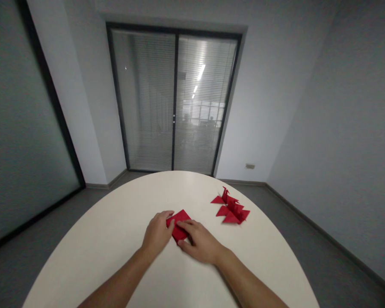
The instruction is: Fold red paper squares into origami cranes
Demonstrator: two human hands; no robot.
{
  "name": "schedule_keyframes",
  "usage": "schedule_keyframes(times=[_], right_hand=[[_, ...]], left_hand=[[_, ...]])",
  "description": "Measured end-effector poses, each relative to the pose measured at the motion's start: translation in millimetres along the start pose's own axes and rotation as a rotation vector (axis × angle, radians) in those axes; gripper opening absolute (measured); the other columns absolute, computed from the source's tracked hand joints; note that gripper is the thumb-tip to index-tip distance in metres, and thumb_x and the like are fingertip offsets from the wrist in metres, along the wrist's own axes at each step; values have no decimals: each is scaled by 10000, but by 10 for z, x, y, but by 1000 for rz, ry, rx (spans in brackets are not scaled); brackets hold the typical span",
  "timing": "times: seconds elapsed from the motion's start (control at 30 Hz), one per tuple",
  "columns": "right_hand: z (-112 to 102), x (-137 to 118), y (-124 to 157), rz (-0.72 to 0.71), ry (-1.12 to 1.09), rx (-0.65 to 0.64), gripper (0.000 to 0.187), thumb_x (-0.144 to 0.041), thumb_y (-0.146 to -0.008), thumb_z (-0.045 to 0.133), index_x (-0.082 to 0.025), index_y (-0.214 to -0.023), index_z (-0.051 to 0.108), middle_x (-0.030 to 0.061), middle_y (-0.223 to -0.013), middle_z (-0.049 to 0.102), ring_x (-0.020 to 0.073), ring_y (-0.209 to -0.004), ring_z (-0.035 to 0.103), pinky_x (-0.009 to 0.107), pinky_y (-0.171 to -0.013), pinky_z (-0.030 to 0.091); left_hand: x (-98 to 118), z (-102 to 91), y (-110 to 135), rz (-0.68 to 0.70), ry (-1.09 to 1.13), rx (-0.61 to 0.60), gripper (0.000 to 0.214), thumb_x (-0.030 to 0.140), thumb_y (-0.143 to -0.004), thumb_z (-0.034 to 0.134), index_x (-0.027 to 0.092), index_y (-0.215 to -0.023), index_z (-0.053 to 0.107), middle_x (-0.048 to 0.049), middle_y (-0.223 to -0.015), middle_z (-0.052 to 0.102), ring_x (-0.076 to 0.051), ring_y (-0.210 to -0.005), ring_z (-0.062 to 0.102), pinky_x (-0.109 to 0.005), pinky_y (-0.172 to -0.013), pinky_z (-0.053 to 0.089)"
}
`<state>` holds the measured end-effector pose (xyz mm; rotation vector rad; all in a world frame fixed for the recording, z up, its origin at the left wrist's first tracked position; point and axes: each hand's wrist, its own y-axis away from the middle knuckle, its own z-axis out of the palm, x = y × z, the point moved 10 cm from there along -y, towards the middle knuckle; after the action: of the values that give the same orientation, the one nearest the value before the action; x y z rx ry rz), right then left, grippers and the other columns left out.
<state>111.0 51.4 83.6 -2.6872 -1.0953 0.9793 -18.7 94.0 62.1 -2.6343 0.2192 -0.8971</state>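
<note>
Red paper (179, 233), folded to a small flat shape, lies on the white table (115, 239) between your two hands in the head view. Your left hand (158, 231) is at its left edge, thumb and forefinger either side of the left corner; whether they pinch it, you cannot tell from here. Your right hand (203, 243) reaches over from the right, its forefinger on the upper face and its thumb near the near corner, the two set apart. Well to the right and farther off, near the table's edge, sit folded red paper figures (233, 212).

Watch for slipping: if one hand pushes harder than the other, the sheet could skid on the smooth top and its layers shift out of line. Pressing down before the edges meet could set a crooked crease; tugging at a corner might tear it.
</note>
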Motion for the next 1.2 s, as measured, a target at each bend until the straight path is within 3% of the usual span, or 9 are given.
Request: schedule_keyframes(times=[0.13,0.27,0.4,0.6,0.7,0.83,1.03,1.2], right_hand=[[-46,68,5,26,-49,50,381,-245,-985,471,-250,-1348,585,86,-1264,671,245,-1142,619,405,-1024,459],[-38,144,-1,29,-32,68,343,-227,-985,473,-250,-1296,615,78,-1219,691,244,-1111,625,403,-1001,466],[-44,209,-2,49,49,81,465,-169,-870,586,-225,-1331,583,96,-1258,670,271,-1149,599,425,-1017,443],[-53,275,11,81,128,57,588,-288,-812,663,-192,-1379,545,120,-1371,611,314,-1320,477,499,-1148,309],[-8,312,25,95,163,0,631,-313,-823,638,-205,-1432,512,110,-1482,526,343,-1404,393,542,-1181,245],[19,372,34,139,167,-45,616,-274,-861,539,-203,-1470,483,91,-1532,474,340,-1466,312,558,-1202,200],[79,462,22,213,184,-130,789,-350,-788,613,-192,-1530,396,91,-1604,354,349,-1515,194,550,-1223,150],[83,498,29,238,199,-139,844,-382,-762,626,-202,-1544,365,71,-1620,322,355,-1522,162,541,-1228,143]], left_hand=[[123,70,19,98,-15,-78,319,103,-878,550,194,-1154,682,-84,-1161,715,-220,-1101,626,-366,-1012,458],[246,132,53,173,-51,-167,354,62,-855,538,215,-1137,690,-70,-1185,711,-227,-1111,618,-372,-1007,453],[342,153,106,226,-83,-199,387,63,-861,492,212,-1166,678,-71,-1183,711,-233,-1116,610,-387,-1029,437],[439,183,205,302,-66,-229,433,168,-861,545,199,-1287,617,-80,-1307,651,-243,-1216,556,-387,-1081,418],[456,223,245,348,-92,-277,495,195,-877,541,211,-1371,562,-83,-1433,574,-249,-1319,499,-420,-1141,369],[460,209,262,395,-105,-306,440,269,-909,548,204,-1343,587,-107,-1455,555,-269,-1343,485,-458,-1154,359],[527,174,292,499,-87,-326,458,301,-889,590,199,-1336,585,-114,-1406,592,-285,-1315,510,-483,-1148,383],[517,218,338,533,-64,-363,541,277,-911,546,223,-1445,482,-92,-1518,494,-267,-1417,427,-483,-1202,333]])
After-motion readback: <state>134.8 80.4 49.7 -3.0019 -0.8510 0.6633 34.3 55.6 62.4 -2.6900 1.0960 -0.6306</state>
